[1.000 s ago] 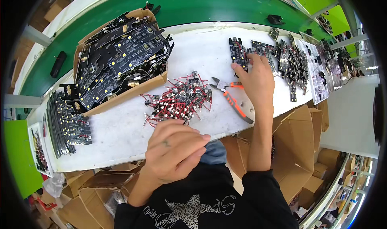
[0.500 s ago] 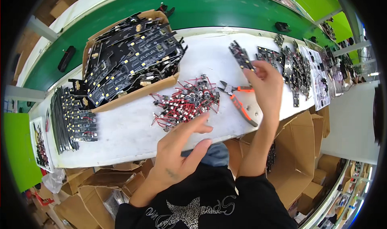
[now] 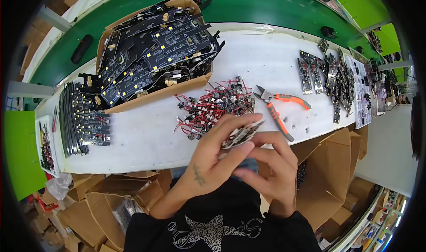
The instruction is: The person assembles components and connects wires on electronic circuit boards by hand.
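Near the table's front edge, my left hand [image 3: 208, 163] grips a small circuit board [image 3: 242, 135] between thumb and fingers. The board is tilted and partly covered by the fingers, so I cannot tell if it is one board or more. Close beside it is my right hand [image 3: 279, 163], its fingers bent and apart, the fingertips near the board's edge. Just beyond the hands lies a pile of small connectors with red and black wires [image 3: 213, 108]. Diagonal cutters [image 3: 277, 105] with orange and grey handles rest to the right of that pile, jaws toward the back.
A cardboard box [image 3: 168, 90] heaped with black circuit boards stands at the back left. Left of it are stacked board strips [image 3: 93, 127] and black cables [image 3: 71, 123]. More narrow boards [image 3: 333, 81] lie on the right beside a white tray [image 3: 361, 92]. Open cartons [image 3: 330, 163] stand below the table edge.
My right hand has come in from the right side of the table with the board. The board is now in my left hand, and both hands are close together.
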{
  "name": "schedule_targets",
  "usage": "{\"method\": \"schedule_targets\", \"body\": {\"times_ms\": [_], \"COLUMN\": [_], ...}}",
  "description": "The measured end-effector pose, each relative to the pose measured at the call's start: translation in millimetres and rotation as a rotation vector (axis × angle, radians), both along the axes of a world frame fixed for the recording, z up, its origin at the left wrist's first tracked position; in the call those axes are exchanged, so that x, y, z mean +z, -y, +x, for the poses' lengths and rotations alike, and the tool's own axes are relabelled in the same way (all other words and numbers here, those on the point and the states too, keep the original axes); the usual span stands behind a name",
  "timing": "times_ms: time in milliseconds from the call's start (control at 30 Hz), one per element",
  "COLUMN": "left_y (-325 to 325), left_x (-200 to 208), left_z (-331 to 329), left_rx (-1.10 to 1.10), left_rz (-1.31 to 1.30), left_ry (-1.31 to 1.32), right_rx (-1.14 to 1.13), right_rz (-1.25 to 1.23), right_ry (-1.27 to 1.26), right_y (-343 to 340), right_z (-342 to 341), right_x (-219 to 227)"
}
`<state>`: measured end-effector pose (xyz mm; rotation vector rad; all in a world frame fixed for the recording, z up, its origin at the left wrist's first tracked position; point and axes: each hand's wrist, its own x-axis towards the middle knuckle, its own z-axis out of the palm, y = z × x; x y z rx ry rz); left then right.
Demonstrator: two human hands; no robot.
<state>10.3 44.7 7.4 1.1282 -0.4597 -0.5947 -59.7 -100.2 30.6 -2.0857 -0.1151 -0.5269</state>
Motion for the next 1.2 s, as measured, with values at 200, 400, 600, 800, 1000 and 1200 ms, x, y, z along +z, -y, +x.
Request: {"method": "schedule_targets", "body": {"times_ms": [200, 400, 600, 800, 1000, 1200], "left_y": [-17.4, -24.7, -31.0, -41.8, -48.1, -48.2], "left_x": [13.7, 6.7, 10.5, 14.2, 6.1, 3.2], "left_z": [-5.4, 0.5, 5.3, 6.4, 4.4, 6.9], "left_rx": [-0.116, 0.163, 0.333, 0.201, 0.188, 0.221], "left_rz": [0.111, 0.484, 0.671, 0.67, 0.494, 0.362], "left_ry": [-0.293, 0.47, 0.986, 0.997, 0.874, 0.686], "right_rx": [-0.002, 0.151, 0.203, 0.285, 0.348, 0.397], "right_rz": [0.067, 0.216, 0.783, 0.894, 0.954, 0.84], "right_ry": [0.032, -0.201, -0.489, -0.598, -0.618, -0.512], "right_y": [23.3, 16.9, 16.5, 21.0, 20.0, 18.8], "right_z": [11.3, 26.3, 15.3, 16.8, 15.9, 18.8], "right_x": [7.6, 9.9, 11.1, 14.9, 10.1, 6.0]}}
